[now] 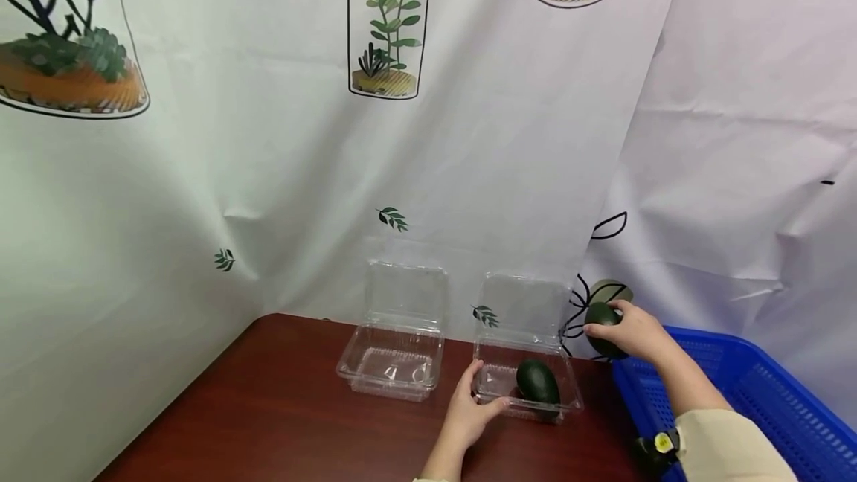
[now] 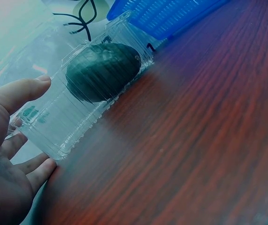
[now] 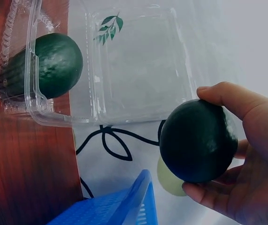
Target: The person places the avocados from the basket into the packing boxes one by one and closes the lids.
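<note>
Left hand (image 1: 466,411): fingers relaxed, thumb and fingertips touch the near wall of the clear clamshell box (image 1: 497,380).
Box content: one dark green avocado (image 1: 538,382) already lies inside, lid up.
Right hand (image 1: 637,332): curled around a second avocado (image 1: 602,324), in the air above the blue basket (image 1: 770,385), not yet in a box.
Second box (image 1: 391,369): to the left, open, nothing inside, probably left to fill.
Materials: thin ribbed plastic; smooth oval fruit; glossy dark wood table (image 1: 281,415); perforated basket.
Behind: creased curtain (image 1: 268,132) with plant prints.
</note>
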Action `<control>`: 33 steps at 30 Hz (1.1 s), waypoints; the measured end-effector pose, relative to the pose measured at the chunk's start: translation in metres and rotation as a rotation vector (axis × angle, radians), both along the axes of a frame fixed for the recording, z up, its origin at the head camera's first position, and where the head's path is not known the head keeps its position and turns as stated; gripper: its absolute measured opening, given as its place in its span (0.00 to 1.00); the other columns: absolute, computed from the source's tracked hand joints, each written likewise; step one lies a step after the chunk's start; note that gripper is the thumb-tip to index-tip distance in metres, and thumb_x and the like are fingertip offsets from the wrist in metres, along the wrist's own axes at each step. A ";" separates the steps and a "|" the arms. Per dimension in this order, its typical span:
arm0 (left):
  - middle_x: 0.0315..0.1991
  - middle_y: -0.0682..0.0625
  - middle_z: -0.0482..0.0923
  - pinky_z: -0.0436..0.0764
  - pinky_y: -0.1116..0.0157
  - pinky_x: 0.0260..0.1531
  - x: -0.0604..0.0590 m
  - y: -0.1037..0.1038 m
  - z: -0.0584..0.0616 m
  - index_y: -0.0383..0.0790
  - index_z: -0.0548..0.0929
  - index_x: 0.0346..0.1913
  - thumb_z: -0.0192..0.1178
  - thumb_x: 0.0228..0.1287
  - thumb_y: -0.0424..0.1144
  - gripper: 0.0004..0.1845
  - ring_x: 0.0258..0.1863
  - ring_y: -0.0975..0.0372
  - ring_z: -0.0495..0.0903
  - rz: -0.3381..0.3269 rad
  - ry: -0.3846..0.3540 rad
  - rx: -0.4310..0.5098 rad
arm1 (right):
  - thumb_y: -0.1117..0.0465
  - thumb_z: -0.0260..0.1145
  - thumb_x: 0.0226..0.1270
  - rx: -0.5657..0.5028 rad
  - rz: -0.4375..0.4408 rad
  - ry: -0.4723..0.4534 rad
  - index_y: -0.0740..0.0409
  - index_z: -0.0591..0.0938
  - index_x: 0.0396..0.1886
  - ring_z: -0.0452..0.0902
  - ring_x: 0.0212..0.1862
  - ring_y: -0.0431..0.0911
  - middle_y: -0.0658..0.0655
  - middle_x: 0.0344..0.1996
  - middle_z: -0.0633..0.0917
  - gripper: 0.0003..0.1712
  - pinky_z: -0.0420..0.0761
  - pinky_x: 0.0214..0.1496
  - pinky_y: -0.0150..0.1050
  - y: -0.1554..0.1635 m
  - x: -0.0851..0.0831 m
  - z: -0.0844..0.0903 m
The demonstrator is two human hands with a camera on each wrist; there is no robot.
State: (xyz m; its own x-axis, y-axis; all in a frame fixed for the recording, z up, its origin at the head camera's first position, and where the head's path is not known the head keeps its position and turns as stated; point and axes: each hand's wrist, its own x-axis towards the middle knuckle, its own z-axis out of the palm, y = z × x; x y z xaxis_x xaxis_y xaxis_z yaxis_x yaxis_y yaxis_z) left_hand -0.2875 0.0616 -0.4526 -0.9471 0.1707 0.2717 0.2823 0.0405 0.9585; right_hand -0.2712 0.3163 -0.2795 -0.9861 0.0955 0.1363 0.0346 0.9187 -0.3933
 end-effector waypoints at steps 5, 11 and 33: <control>0.64 0.35 0.62 0.68 0.48 0.55 0.000 -0.001 -0.001 0.32 0.65 0.64 0.71 0.46 0.35 0.41 0.60 0.42 0.64 0.006 0.002 -0.007 | 0.39 0.64 0.54 -0.008 0.000 0.008 0.78 0.60 0.62 0.65 0.51 0.73 0.83 0.52 0.67 0.53 0.72 0.43 0.60 -0.004 -0.001 -0.002; 0.64 0.34 0.61 0.69 0.48 0.55 -0.002 0.000 0.000 0.32 0.63 0.65 0.71 0.47 0.35 0.41 0.60 0.41 0.64 -0.014 -0.004 -0.010 | 0.39 0.63 0.55 -0.018 0.008 0.004 0.77 0.59 0.63 0.65 0.52 0.73 0.83 0.53 0.67 0.52 0.72 0.43 0.60 -0.007 -0.002 0.000; 0.63 0.33 0.63 0.72 0.51 0.52 -0.004 -0.005 0.003 0.28 0.64 0.64 0.69 0.48 0.31 0.39 0.59 0.43 0.65 -0.049 0.019 0.016 | 0.40 0.66 0.53 -0.069 0.040 0.016 0.76 0.60 0.63 0.74 0.43 0.64 0.79 0.48 0.72 0.52 0.76 0.37 0.53 -0.027 -0.008 -0.008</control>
